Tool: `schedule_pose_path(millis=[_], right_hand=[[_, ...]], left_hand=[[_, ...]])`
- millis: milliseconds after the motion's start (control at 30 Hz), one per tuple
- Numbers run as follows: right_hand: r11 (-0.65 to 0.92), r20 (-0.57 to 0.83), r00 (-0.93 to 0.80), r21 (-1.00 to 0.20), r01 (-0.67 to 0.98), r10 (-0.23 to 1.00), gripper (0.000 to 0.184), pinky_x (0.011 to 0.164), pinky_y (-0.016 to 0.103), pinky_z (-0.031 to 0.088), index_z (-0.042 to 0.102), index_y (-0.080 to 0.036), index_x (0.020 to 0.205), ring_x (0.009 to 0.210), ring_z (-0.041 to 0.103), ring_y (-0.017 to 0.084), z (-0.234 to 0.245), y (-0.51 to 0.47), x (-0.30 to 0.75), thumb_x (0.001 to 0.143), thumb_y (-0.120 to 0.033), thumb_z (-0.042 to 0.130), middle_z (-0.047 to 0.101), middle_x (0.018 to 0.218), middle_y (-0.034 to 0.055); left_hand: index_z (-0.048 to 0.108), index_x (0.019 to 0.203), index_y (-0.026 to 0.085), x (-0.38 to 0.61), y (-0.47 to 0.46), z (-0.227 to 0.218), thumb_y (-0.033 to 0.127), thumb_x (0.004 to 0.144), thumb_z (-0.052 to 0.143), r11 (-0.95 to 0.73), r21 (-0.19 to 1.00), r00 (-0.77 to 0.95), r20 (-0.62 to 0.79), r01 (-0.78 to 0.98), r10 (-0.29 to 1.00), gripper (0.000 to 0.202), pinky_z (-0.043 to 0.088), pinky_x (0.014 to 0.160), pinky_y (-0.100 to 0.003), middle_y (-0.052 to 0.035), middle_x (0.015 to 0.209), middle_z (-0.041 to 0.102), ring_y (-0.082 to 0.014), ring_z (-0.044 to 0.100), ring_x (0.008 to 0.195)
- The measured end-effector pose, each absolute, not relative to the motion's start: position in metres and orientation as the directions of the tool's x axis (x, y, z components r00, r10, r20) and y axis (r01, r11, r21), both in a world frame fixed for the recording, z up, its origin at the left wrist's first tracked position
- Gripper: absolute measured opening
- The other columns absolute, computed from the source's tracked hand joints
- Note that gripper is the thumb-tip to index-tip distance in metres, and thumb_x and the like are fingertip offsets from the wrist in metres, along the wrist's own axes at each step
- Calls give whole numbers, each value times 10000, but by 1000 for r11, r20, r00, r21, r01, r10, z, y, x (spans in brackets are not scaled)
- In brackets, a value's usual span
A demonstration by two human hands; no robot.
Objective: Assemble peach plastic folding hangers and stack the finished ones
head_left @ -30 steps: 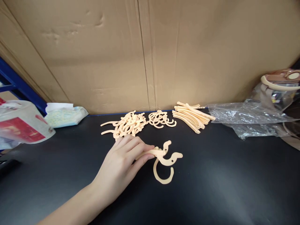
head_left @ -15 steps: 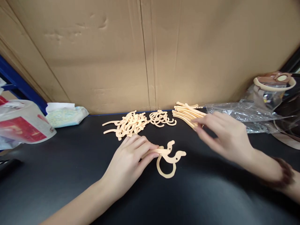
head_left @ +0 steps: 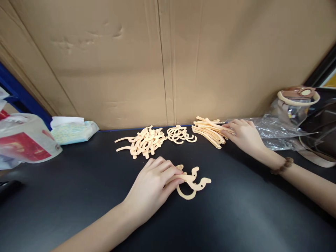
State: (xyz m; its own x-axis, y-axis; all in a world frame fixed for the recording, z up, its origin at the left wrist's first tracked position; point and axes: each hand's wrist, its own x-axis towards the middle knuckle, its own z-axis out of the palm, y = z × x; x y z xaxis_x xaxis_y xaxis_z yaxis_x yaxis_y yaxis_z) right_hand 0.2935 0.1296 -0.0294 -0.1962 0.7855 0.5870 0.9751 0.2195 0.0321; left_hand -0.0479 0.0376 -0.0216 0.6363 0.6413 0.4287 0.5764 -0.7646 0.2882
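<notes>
A: What stands at twelve o'clock?

B: A brown cardboard sheet (head_left: 112, 80), dented toward ten and eleven, its dark seam running down.

A: And at nine?

B: A tissue pack (head_left: 76, 132) with a white flap on top. Farther out, a translucent roll (head_left: 33, 138) with a red label; between nine and ten, a blue frame (head_left: 26, 99).

A: That black object (head_left: 10, 188) between eight and nine?

B: Cut off by the view's edge; I can't tell what it is.

A: Three o'clock?

B: A crumpled clear plastic bag (head_left: 278, 130) on the black table (head_left: 236, 217), beside a bottle (head_left: 298, 105) with a brown lid and cream carrying loop.
</notes>
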Motion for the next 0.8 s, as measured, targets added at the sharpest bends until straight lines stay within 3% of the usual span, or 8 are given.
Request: schedule_pose_path(millis=[333, 567, 800], right_hand=[[263, 589, -179, -59, 963, 788, 461, 759, 394, 402, 677, -197, 919, 857, 643, 273, -32, 133, 297, 966, -501, 333, 710, 921, 92], [280, 612, -169, -90, 956, 773, 406, 780, 438, 400, 626, -188, 901, 864, 630, 304, -32, 133, 293, 964, -443, 316, 704, 906, 116], [368, 661, -199, -126, 921, 723, 305, 812, 432, 404, 611, -197, 988, 866, 598, 274, -14, 108, 271, 975, -401, 384, 680, 920, 95]], left_hand=[[671, 943, 210, -50, 39, -16, 250, 955, 581, -746, 275, 626, 412, 607, 662, 99, 384, 777, -325, 23, 899, 702, -174, 554, 844], [633, 904, 208, -53, 35, -6, 239, 969, 525, -749, 320, 569, 498, 581, 654, 130, 384, 749, -326, -2, 872, 656, -168, 528, 799], [635, 930, 213, -56, 36, -6, 192, 947, 525, -836, 273, 721, 424, 476, 548, 113, 406, 762, -314, -9, 917, 658, -170, 527, 833]])
